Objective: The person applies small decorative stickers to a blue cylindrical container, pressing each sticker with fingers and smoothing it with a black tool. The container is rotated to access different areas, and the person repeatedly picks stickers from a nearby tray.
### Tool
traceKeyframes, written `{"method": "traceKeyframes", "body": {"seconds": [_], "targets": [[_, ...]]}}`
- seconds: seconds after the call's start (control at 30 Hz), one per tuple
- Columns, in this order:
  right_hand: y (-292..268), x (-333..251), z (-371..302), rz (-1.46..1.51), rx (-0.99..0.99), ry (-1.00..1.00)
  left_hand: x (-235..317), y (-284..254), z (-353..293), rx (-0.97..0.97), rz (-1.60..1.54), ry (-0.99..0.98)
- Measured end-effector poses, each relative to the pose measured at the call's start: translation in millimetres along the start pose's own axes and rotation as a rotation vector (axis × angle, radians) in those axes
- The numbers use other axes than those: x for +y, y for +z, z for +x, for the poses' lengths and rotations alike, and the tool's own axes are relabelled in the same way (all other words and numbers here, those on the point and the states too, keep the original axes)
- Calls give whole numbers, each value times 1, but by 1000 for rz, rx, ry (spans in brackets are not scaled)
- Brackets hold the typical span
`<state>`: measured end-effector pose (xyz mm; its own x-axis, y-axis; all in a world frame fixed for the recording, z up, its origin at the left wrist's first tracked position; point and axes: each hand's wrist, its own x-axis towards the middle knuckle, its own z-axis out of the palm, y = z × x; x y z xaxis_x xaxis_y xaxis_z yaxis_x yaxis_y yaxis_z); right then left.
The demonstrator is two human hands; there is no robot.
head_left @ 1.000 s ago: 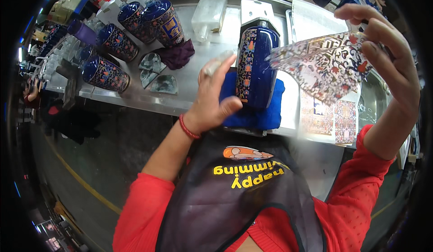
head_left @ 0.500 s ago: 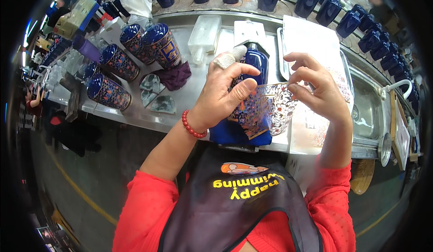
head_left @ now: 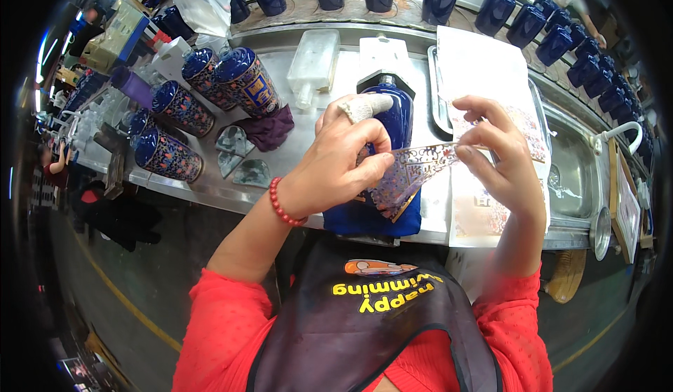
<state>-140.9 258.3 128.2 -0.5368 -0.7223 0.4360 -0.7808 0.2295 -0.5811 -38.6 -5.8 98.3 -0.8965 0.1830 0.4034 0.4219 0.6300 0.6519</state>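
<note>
The left hand (head_left: 343,155) pinches the near-left edge of a patterned transparent film (head_left: 420,171) between thumb and forefinger, while the right hand (head_left: 503,152) grips its upper right corner with the fingertips, the other fingers raised. Held from both ends, the film spans out fairly flat, probably to keep it from folding onto itself. It is over the lower right side of a blue bottle (head_left: 398,117); whether they touch, I cannot tell. The bottle lies on a blue cloth (head_left: 364,220) on the metal desk (head_left: 226,194), presumably for cushioning. Printed sheets (head_left: 480,213) lie just right, seemingly for easy reach.
</note>
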Motion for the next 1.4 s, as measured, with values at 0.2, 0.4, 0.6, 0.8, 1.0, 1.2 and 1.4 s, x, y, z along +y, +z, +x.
{"method": "traceKeyframes", "body": {"seconds": [0.2, 0.4, 0.6, 0.8, 1.0, 1.2, 1.4], "targets": [[-14, -41, -12, 44, 53, -45, 44, -37, -11, -26, 136, 101], [-4, -19, 0, 81, 99, 55, 28, -39, 8, 2, 209, 74], [44, 50, 5, 103, 139, 209, -36, -7, 37, 95, 343, 53], [50, 71, 5, 89, 134, 296, -59, 4, 43, 112, 361, 54], [56, 74, 12, -47, 153, 239, -68, 12, 50, 185, 397, 105], [59, 82, 8, -20, 148, 298, -72, 19, 57, 228, 402, 137], [63, 85, 10, -10, 148, 307, -67, 19, 58, 175, 368, 27]]}}
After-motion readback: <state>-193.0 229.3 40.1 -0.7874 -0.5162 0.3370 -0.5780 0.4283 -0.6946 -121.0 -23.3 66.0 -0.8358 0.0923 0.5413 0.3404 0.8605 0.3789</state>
